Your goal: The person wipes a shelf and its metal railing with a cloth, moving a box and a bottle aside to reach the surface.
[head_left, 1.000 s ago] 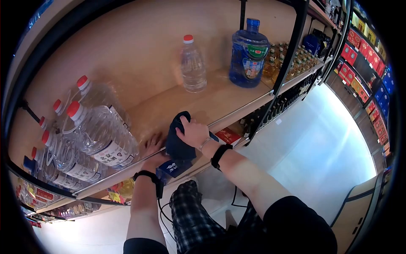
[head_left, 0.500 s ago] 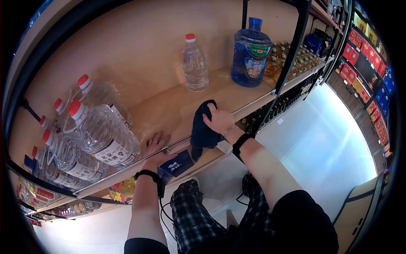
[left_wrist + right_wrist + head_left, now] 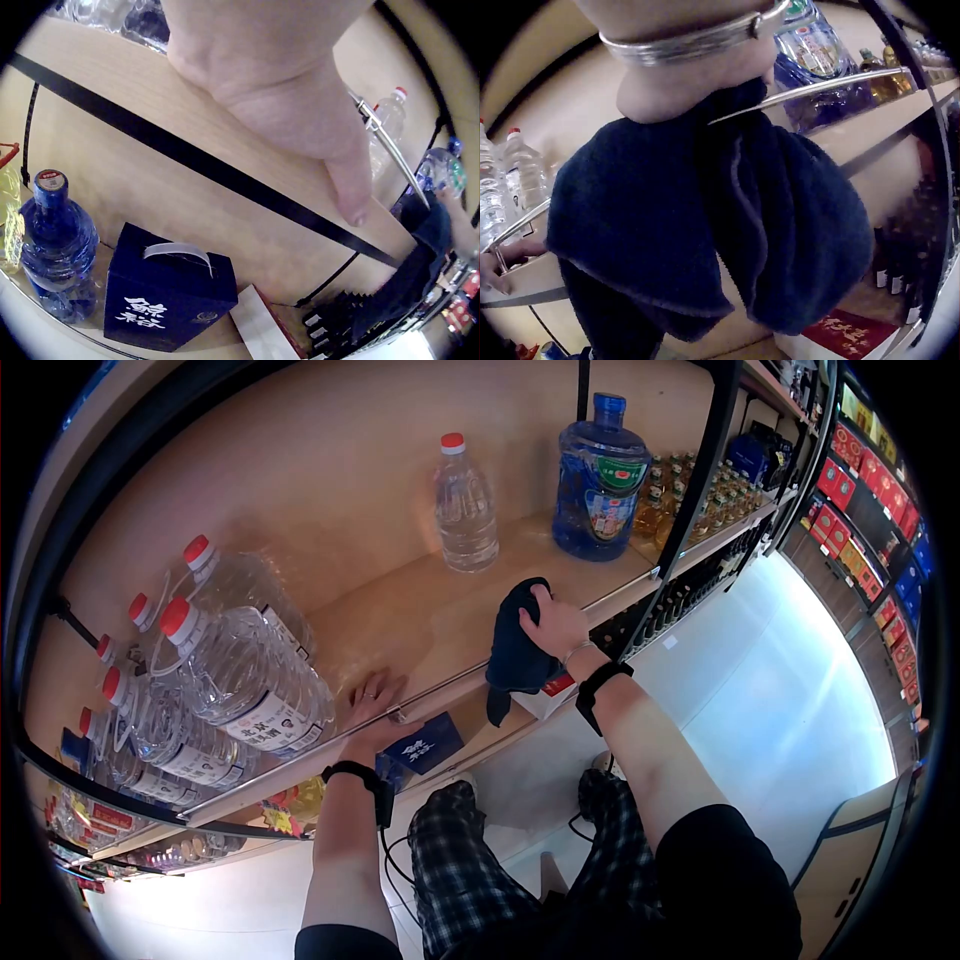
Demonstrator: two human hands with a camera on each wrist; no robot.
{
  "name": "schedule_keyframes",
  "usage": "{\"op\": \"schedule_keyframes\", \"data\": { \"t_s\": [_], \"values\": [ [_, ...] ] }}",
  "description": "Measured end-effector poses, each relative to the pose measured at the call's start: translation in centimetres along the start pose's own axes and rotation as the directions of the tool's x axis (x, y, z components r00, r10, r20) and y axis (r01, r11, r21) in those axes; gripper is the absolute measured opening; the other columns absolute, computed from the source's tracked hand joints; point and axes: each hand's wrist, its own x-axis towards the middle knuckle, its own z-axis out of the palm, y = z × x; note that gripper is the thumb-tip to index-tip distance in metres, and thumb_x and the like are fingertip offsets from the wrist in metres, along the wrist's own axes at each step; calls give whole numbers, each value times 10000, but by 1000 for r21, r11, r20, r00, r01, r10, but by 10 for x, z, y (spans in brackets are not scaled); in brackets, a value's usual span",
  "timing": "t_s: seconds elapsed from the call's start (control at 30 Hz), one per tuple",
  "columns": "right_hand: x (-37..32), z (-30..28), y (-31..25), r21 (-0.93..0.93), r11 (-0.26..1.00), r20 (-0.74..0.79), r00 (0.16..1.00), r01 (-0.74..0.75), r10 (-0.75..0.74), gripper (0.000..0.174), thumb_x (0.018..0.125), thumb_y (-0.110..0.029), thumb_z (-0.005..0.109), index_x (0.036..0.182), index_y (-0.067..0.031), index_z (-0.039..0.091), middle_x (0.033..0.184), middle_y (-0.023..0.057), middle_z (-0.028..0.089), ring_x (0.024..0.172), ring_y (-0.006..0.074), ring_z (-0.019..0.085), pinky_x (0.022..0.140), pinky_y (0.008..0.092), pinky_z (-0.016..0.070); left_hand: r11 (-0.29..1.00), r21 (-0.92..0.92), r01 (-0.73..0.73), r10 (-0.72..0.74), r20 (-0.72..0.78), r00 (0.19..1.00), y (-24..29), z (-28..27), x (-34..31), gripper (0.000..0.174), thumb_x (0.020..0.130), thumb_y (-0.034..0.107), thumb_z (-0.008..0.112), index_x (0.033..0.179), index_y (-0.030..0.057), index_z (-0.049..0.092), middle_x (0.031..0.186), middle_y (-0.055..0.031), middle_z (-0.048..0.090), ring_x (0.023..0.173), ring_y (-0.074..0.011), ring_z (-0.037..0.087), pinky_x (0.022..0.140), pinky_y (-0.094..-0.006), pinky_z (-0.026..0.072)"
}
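My right hand [image 3: 555,625] grips a dark blue cloth [image 3: 515,645] and presses it on the front edge of the wooden shelf [image 3: 420,610]. In the right wrist view the cloth [image 3: 705,225] hangs bunched below my braceleted wrist and drapes over the shelf's metal rail. My left hand [image 3: 370,705] rests on the same edge further left, fingers laid out straight, holding nothing. From the left wrist view only its palm and thumb [image 3: 349,187] show, above the lower shelf.
Several large water bottles [image 3: 240,670] crowd the shelf's left end. A clear bottle [image 3: 466,505] and a blue jug [image 3: 598,480] stand at the back right. A dark blue box [image 3: 165,292] and a blue bottle [image 3: 56,247] sit on the lower shelf. The aisle floor lies right.
My right hand has slid the cloth to the right along the shelf's front edge, away from the left hand. The left hand has stayed in place.
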Motion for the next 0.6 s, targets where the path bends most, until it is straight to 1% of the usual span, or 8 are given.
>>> {"op": "schedule_keyframes", "data": {
  "t_s": [0.17, 0.37, 0.47, 0.57, 0.6],
  "values": [
    [-2, 0, -6, -55, 998, 2, 1000, -29, 30, 500, 866, -453, 493, 1258, -144, 469, 887, 197, 636, 757, 370, 654, 629, 459, 534, 998, -45, -43, 41, -46, 998, -2, 3, 1, 857, 546, 454, 800, 1321, 247, 497, 1445, -55, 354, 1352, -287, 287, 1113, -463, 192],
    [-4, -6, -12, -77, 996, 30, 998, -51, 54, 493, 867, -449, 487, 1255, -147, 470, 886, 191, 633, 756, 361, 656, 625, 454, 535, 993, -104, -55, 49, -60, 997, -6, 8, 2, 842, 547, 441, 802, 1308, 233, 509, 1436, -66, 364, 1347, -296, 294, 1112, -465, 193],
    [-2, -9, -15, -69, 996, 44, 997, -56, 59, 459, 865, -442, 490, 1212, -143, 484, 883, 189, 634, 762, 355, 658, 628, 451, 537, 997, -62, -47, 43, -58, 997, -7, 11, 2, 847, 551, 445, 802, 1316, 237, 504, 1441, -63, 355, 1348, -293, 298, 1111, -466, 198],
    [1, -7, -17, -73, 996, 56, 996, -61, 65, 421, 862, -437, 495, 1156, -136, 496, 880, 187, 636, 768, 348, 659, 631, 447, 539, 1000, -5, -12, 12, -19, 1000, -2, 5, 1, 858, 554, 448, 803, 1329, 243, 494, 1447, -61, 346, 1352, -283, 295, 1108, -471, 205],
    [2, -6, -18, -79, 995, 58, 996, -59, 64, 409, 861, -435, 497, 1138, -134, 499, 879, 186, 636, 769, 345, 659, 631, 446, 539, 1000, -11, -18, 18, -18, 1000, -2, 7, 1, 861, 555, 450, 803, 1331, 243, 493, 1448, -59, 346, 1354, -279, 292, 1107, -475, 205]
  ]
}}
